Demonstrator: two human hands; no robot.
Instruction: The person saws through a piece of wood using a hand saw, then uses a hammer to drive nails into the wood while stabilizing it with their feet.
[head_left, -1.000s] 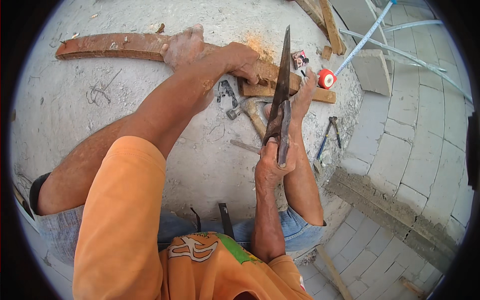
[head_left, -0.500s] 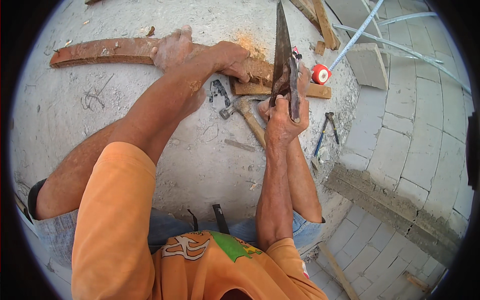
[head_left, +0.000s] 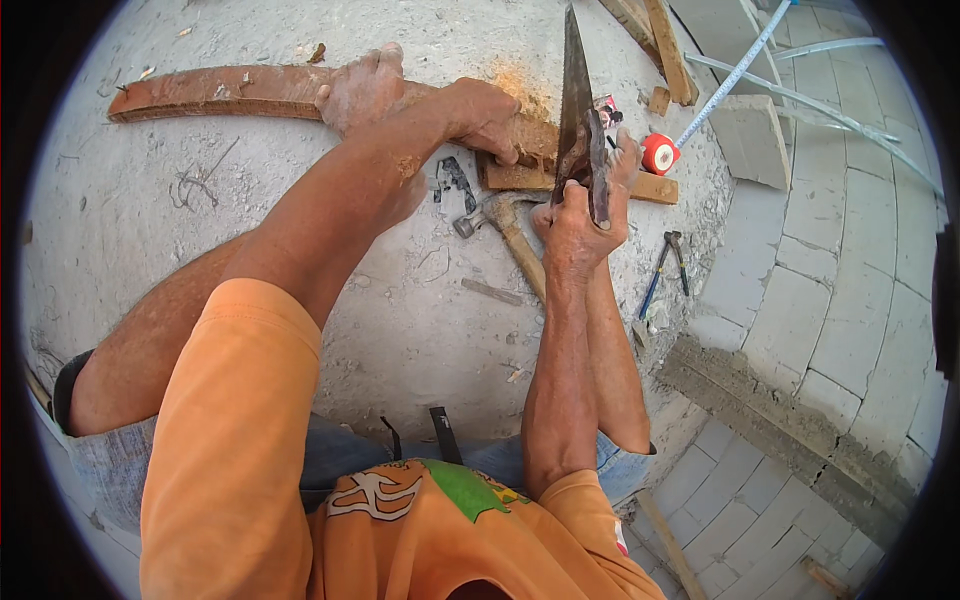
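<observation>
A long reddish wooden plank [head_left: 220,92] lies across the far side of a rough concrete slab [head_left: 150,230]. My left hand [head_left: 482,112] presses down on the plank near its right end, beside a patch of sawdust. My bare foot [head_left: 362,85] also rests on the plank, left of that hand. My right hand [head_left: 578,218] grips the handle of a rusty handsaw [head_left: 577,95]. Its blade points away from me and cuts across the plank just right of my left hand.
A hammer [head_left: 508,228] lies on the slab beside my right wrist. A red tape measure [head_left: 658,153] sits at the plank's end, pliers [head_left: 668,262] near the slab's right edge. A concrete block [head_left: 752,140] and wooden slats [head_left: 668,48] lie beyond. Paved floor lies lower on the right.
My right hand has pushed the saw forward, away from me, along the cut. My left hand and foot have stayed on the plank.
</observation>
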